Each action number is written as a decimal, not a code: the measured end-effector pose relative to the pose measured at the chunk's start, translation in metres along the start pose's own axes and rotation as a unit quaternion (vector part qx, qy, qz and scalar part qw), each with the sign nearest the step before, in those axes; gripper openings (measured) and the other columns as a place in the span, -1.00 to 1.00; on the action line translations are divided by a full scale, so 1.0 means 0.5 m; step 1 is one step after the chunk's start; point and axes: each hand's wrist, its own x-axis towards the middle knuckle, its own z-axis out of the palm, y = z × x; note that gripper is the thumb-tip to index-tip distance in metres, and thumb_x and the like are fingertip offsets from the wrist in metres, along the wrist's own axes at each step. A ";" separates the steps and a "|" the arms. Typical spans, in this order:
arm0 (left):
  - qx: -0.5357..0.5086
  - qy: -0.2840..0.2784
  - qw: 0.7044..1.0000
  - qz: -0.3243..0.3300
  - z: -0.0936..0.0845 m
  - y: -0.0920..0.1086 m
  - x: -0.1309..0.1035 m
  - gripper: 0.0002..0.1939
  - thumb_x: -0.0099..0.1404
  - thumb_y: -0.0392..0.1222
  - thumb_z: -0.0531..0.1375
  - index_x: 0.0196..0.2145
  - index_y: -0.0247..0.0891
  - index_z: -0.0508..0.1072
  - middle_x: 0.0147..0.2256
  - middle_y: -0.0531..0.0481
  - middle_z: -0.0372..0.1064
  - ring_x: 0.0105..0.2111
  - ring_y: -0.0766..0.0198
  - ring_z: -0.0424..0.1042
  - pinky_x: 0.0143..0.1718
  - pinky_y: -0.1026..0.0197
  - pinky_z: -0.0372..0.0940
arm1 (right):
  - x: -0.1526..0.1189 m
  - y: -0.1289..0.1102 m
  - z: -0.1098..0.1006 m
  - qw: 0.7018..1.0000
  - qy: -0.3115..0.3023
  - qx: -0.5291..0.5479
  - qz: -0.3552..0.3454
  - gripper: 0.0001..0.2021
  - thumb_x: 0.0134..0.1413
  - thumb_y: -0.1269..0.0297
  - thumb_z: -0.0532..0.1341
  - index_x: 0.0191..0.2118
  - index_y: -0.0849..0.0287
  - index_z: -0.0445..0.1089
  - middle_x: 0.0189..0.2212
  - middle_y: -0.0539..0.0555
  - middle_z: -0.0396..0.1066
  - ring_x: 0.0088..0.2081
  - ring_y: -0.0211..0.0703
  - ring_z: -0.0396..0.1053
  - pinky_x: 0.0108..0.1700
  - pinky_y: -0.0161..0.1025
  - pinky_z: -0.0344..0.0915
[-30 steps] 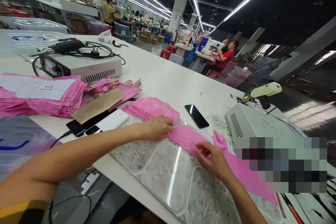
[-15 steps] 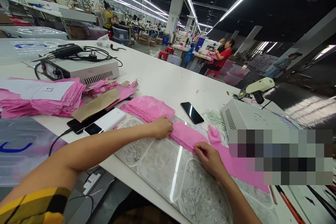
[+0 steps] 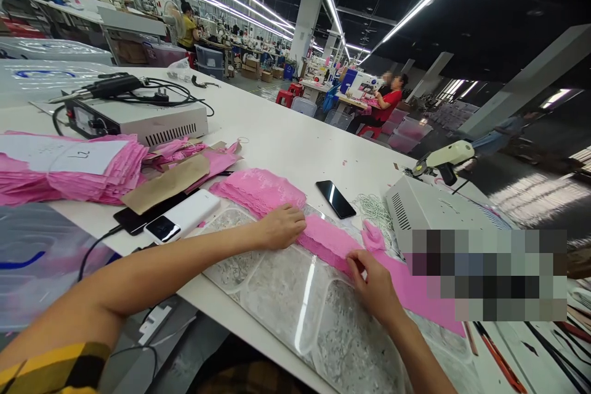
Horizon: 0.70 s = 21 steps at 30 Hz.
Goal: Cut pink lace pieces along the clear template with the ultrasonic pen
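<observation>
A long pink fabric strip (image 3: 327, 237) lies across a grey marble-patterned board (image 3: 277, 289). My left hand (image 3: 284, 226) is closed at the strip's left end, beside a folded stack of pink lace (image 3: 261, 189); what its fingers pinch is hidden. With thumb and forefinger, my right hand (image 3: 369, 274) pinches the strip's near edge. More pink fabric (image 3: 420, 289) extends to the right past that hand. A small crumpled pink piece (image 3: 373, 236) sits just behind the strip.
Behind the board lie a black phone (image 3: 335, 198) and tangled pale cord (image 3: 376, 214). A white power bank (image 3: 194, 212), pink bundles (image 3: 74, 166) and a device with a black handheld tool (image 3: 170, 123) are at left. A grey metal box (image 3: 443, 206) stands right. People sit at machines beyond.
The view has shifted slightly. My left hand's fingers have flattened a little over the fabric; my right hand still pinches the edge.
</observation>
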 end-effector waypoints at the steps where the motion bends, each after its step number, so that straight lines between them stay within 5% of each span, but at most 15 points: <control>1: 0.003 -0.005 1.000 0.011 -0.004 0.002 -0.011 -0.85 0.32 -0.36 0.04 -0.38 -0.28 0.38 -0.27 -0.13 0.43 -0.23 0.16 0.36 -0.08 0.08 0.18 | -0.011 -0.008 0.002 1.000 -0.004 -0.002 -0.007 -0.76 0.21 0.12 0.03 -0.34 0.13 0.33 -0.46 0.05 0.39 -0.46 -0.20 0.30 -0.40 -0.25 0.24; 10: 0.013 -0.047 0.996 0.079 -0.057 0.018 -0.183 -0.90 0.19 -0.37 0.09 -0.44 -0.22 0.34 -0.32 -0.08 0.39 -0.23 0.15 0.33 0.08 0.03 0.14 | -0.095 -0.118 0.049 0.980 -0.077 -0.024 -0.182 -0.80 0.20 0.44 0.01 -0.23 0.10 0.35 -0.42 0.03 0.41 -0.43 -0.26 0.37 -0.40 -0.33 0.29; 14: 0.011 -0.050 0.997 0.056 -0.077 0.011 -0.219 -0.91 0.09 -0.37 0.13 -0.48 -0.21 0.32 -0.39 -0.03 0.38 -0.32 0.17 0.33 0.14 -0.03 0.09 | -0.067 -0.147 0.044 0.976 -0.141 0.031 -0.162 -0.81 0.22 0.39 0.02 -0.27 0.11 0.37 -0.43 0.02 0.40 -0.47 -0.30 0.33 -0.43 -0.35 0.29; 21: 0.002 -0.023 0.999 0.032 -0.060 0.022 -0.189 -0.86 0.24 -0.38 0.07 -0.39 -0.24 0.39 -0.25 -0.10 0.45 -0.22 0.18 0.39 -0.01 0.09 0.24 | 0.069 -0.111 0.097 0.995 -0.084 0.027 -0.041 -0.81 0.09 0.21 0.11 -0.25 0.13 0.41 -0.38 0.07 0.44 -0.46 -0.22 0.34 -0.38 -0.24 0.30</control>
